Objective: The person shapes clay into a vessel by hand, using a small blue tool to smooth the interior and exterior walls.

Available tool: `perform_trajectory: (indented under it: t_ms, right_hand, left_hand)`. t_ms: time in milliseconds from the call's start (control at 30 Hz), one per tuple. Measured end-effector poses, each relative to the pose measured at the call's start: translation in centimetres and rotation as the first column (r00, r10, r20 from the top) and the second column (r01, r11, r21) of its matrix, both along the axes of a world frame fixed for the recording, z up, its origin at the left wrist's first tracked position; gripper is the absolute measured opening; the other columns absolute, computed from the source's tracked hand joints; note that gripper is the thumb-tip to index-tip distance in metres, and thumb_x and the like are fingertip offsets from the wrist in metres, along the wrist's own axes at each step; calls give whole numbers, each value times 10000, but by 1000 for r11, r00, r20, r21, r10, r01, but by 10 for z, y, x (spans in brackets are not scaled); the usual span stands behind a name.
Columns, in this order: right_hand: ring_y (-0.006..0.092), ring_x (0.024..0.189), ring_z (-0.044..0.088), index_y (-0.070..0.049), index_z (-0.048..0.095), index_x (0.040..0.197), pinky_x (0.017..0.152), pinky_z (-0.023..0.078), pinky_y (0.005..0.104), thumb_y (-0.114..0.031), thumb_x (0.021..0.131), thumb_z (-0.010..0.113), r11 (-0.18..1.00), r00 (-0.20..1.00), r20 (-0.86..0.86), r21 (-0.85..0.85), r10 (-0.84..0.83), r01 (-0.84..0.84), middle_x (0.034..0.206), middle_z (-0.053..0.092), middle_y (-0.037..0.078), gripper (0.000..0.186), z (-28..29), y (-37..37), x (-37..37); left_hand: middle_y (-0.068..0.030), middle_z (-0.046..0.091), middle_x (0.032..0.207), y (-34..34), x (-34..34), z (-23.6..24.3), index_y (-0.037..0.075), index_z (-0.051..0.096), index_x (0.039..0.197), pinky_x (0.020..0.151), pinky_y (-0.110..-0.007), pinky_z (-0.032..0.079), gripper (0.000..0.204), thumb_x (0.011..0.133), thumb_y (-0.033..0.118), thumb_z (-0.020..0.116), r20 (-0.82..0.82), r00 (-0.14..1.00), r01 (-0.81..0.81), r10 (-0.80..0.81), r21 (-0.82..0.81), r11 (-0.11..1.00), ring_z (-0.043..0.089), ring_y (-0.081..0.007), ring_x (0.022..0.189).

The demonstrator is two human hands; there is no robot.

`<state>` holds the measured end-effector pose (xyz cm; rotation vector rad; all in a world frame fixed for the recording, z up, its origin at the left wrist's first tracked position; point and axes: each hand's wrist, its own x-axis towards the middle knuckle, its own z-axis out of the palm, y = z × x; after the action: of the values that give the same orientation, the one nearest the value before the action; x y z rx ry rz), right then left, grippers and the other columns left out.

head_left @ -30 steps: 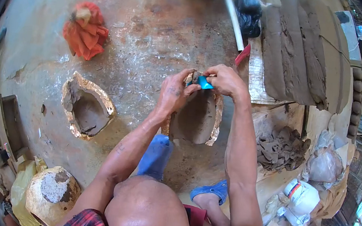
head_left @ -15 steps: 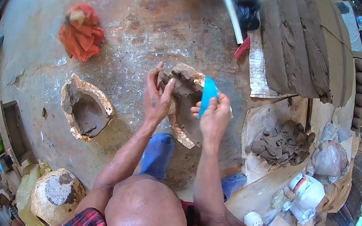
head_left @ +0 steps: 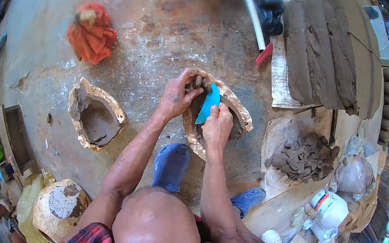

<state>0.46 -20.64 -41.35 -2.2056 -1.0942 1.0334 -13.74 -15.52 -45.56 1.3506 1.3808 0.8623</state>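
Note:
In front of me lies a pale, rough-rimmed mould [head_left: 243,110] lined with dark grey clay [head_left: 237,129]. My right hand [head_left: 217,127] grips a flat blue scraper [head_left: 210,105], its blade down inside the mould near the far-left rim. Curled over that same rim, my left hand [head_left: 177,95] has its fingers closed on a bit of soft clay [head_left: 198,81], mostly hidden by the fingers. The scraper's edge is close beside the left fingertips. A second clay-lined mould [head_left: 121,114] rests farther left, apart from both hands.
Thick clay slabs [head_left: 317,54] lie at the far right, with a heap of clay scraps [head_left: 303,156] on a sheet nearer. A red cloth bundle [head_left: 93,36], a white tube [head_left: 254,19] and a black bag [head_left: 268,11] lie at the back. My blue shoes [head_left: 171,166] are just below the mould.
The scraper moved left from the mould's right side into its interior, tilting over. My left hand shifted slightly right, its fingers curling at the rim where it had held up a clay flap.

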Motion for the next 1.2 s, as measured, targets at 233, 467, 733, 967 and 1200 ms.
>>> perform_trajectory:
  t_ms: [233,467,733,967,1200]
  right_hand:
    - [483,942,698,32,694,1107,843,523,550,-204,1022,591,980,973,130,38,189,-195,990,717,295,271,9,26,-15]
    - [347,932,746,28,726,1167,842,558,433,-260,1029,621,961,967,162,165,196,-223,991,756,237,336,35,42,23]
    - [413,1049,679,60,701,1228,914,535,444,-312,1073,582,981,706,686,-65,178,-183,1172,688,264,421,34,-12,196]
    - [379,1358,541,-28,630,1410,1154,401,520,-551,1085,461,738,965,180,622,191,-262,1428,578,233,639,75,41,46]
    - [486,1557,224,-80,436,1591,1253,142,607,-813,995,220,631,883,293,619,366,-467,1653,343,245,968,75,63,-34]
  left_hand:
    - [-164,760,1185,2,8,-3,53,589,1243,910,-389,588,352,933,66,755,242,963,-126,115,29,992,748,-286,1091]
    - [-111,699,1168,3,-15,-15,122,506,1313,944,-377,592,372,1000,31,683,747,410,-373,523,-386,844,708,-259,1129]
    - [-144,654,1125,-18,-36,23,50,583,1223,786,-330,576,306,924,18,526,844,54,-223,533,-511,830,676,-227,883]
    - [-120,648,1138,-10,-3,32,48,639,1187,805,-370,537,352,1079,373,563,956,82,288,282,-294,911,635,-166,1032]
    - [-105,525,1534,-33,23,82,86,400,1599,1133,-414,478,562,1116,361,477,873,209,172,441,-477,862,535,-209,1375]
